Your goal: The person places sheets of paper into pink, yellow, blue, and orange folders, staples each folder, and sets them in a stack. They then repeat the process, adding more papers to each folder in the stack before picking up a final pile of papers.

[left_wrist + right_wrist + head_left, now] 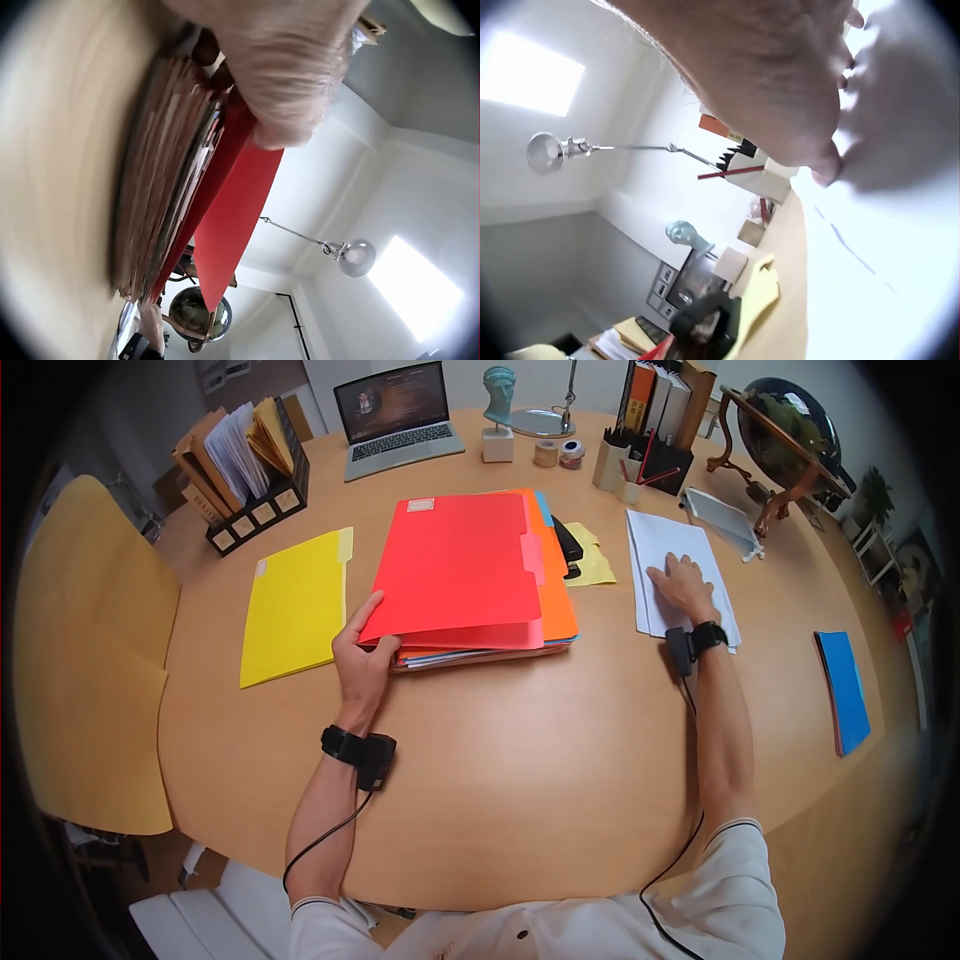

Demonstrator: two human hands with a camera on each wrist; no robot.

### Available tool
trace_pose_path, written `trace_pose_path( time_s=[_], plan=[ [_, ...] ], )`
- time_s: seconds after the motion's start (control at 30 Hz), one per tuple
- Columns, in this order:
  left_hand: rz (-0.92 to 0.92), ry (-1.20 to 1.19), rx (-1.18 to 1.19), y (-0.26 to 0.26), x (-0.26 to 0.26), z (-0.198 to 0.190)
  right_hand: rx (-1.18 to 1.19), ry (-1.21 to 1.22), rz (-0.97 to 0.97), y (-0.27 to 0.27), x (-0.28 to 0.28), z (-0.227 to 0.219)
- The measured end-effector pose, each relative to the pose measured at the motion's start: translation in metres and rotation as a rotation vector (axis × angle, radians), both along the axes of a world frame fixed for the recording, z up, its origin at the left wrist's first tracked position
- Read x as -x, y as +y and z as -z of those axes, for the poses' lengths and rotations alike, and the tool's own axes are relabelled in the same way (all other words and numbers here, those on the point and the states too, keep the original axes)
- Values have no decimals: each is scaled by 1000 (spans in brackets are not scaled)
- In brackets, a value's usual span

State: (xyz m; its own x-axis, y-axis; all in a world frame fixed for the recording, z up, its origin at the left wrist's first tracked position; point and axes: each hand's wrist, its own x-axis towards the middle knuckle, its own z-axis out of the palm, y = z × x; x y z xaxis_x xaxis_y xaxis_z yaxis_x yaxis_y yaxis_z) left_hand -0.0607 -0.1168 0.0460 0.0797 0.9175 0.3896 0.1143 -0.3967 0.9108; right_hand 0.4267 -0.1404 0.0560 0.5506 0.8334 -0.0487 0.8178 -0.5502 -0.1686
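Observation:
A red file folder [455,570] lies on top of a thick stack of folders and papers [161,180], with an orange folder [560,610] showing along its right side. My left hand [362,655] grips the red folder at its near left corner, the thumb at the near edge. In the left wrist view the red cover [232,217] stands apart from the pile, opening toward the near side. To the right, my right hand [685,585] rests with fingers spread on a pile of white paper [655,545]; its fingertips touch the top sheet in the right wrist view.
Left of the stack lies a yellow folder [295,605]. A black stapler or punch [568,548] sits by yellow paper [595,560]. Farther back stand a file rack [262,515], laptop [405,448], bust [498,405], pen holder [660,465] and globe [790,425]. A blue folder [845,690] lies far right.

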Motion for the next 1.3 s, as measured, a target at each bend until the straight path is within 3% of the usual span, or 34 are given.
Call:
trace_pose_path(
  time_s=[0.2,0.27,0.37,0.4,0.47,0.53,0.57,0.67,0.7,0.77,0.9,0.93,1.1,1.23,1.3],
  plan=[
    [84,-47,4,-6,-1,-7,-97,-85,-82,1,20,22],
    [136,-146,150,-1,8,-1,-108,-82,-101,2,18,25],
    [-18,-20,180,3,1,4,-122,-83,-122,4,14,31],
    [-35,20,43,6,1,8,-195,-114,-115,3,14,34],
    [-88,-48,15,11,3,14,-270,-135,-127,8,16,38],
    [-117,-211,14,13,3,13,-756,-264,-248,13,12,39],
    [-126,-214,12,15,6,11,-759,-263,-257,13,19,32],
    [-184,-310,17,27,25,4,-1136,48,-406,7,63,10],
    [-253,-353,-21,36,36,5,-1138,50,-407,7,72,13],
    [-312,-394,-60,50,65,7,-1095,371,-381,9,84,26],
    [-463,-467,20,76,147,17,-916,782,-285,9,96,29],
    [-455,-465,24,77,163,18,-917,779,-275,9,96,29],
    [-688,-281,47,78,218,33,-820,935,-301,6,96,24],
    [-715,-102,91,75,224,36,-747,1084,-244,4,113,21],
    [-1030,455,167,67,205,24,-746,1087,-222,1,123,13]
  ],
)
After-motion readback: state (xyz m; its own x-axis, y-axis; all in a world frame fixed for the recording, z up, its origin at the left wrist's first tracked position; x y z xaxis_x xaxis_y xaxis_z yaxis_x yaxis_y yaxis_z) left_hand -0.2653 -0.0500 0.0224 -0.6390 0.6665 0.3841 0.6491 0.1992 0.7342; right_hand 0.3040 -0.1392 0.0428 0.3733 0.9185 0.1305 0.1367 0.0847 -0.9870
